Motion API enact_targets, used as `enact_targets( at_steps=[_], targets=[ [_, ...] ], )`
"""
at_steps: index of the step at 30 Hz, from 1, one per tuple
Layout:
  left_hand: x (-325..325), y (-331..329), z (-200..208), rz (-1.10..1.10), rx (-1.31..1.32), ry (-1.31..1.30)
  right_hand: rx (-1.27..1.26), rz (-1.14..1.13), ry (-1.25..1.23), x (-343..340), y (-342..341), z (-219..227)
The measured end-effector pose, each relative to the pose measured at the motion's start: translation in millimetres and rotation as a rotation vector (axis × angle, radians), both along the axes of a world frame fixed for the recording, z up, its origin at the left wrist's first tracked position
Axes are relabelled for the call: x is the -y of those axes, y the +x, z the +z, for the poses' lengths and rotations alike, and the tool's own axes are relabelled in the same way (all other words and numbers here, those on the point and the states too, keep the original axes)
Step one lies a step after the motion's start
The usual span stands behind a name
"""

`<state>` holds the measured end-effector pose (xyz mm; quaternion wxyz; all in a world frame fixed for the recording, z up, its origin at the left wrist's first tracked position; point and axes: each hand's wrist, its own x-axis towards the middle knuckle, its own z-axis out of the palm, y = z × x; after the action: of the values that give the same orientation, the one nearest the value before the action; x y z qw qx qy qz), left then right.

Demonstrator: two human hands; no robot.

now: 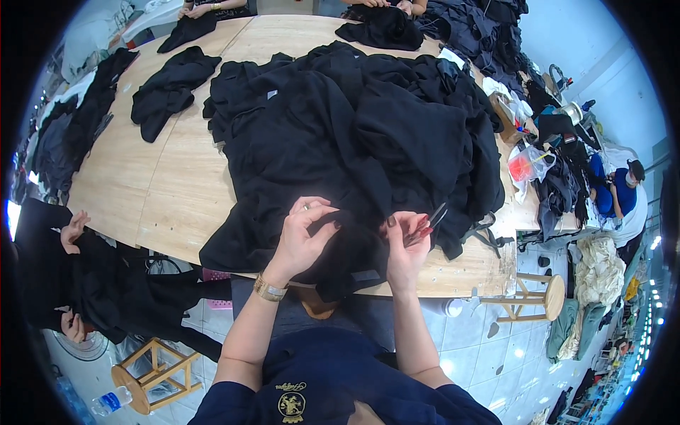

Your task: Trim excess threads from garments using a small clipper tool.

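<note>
A large heap of black garments (pixel 304 134) lies on the wooden table in front of me. At the heap's near edge, my left hand (pixel 301 241) has thumb and fingers curled on a black garment (pixel 347 248), whose lower part hangs over the table edge. Close on the right, my right hand (pixel 409 248) is closed around small dark-bladed thread snips (pixel 438 214) with some red near the grip. Their blades point up and away to the right. The tips of my right thumb and index finger meet beside the same garment; whether they pinch its cloth, I cannot tell.
Separate black garments (pixel 173 88) lie on the table (pixel 184 166) at left. Co-workers' hands (pixel 202 10) handle black cloth at the far side; another person in black (pixel 120 290) stands at left. Wooden stools (pixel 528 297) flank the table. A plastic bag (pixel 530 164) lies at right.
</note>
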<state>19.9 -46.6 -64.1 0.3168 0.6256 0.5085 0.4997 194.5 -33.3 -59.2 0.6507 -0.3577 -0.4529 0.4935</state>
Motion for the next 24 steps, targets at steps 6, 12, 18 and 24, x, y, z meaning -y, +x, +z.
enact_targets(
  at_steps=[6,12,18,24],
  targets=[
    [2.2,-1.3,0.5,-0.043,0.184,-0.063,0.514,0.206,-0.085,13.3,10.8,9.3],
    [4.8,0.0,1.1,-0.023,0.139,-0.023,1.032,0.100,0.153,18.7,1.7,13.4],
    [5.9,4.2,3.4,0.055,0.060,0.039,1.043,0.121,0.141,19.3,-1.3,19.1],
    [7.9,7.0,4.3,0.089,-0.026,0.079,1.014,0.090,0.173,17.8,-3.1,14.2]
  ],
)
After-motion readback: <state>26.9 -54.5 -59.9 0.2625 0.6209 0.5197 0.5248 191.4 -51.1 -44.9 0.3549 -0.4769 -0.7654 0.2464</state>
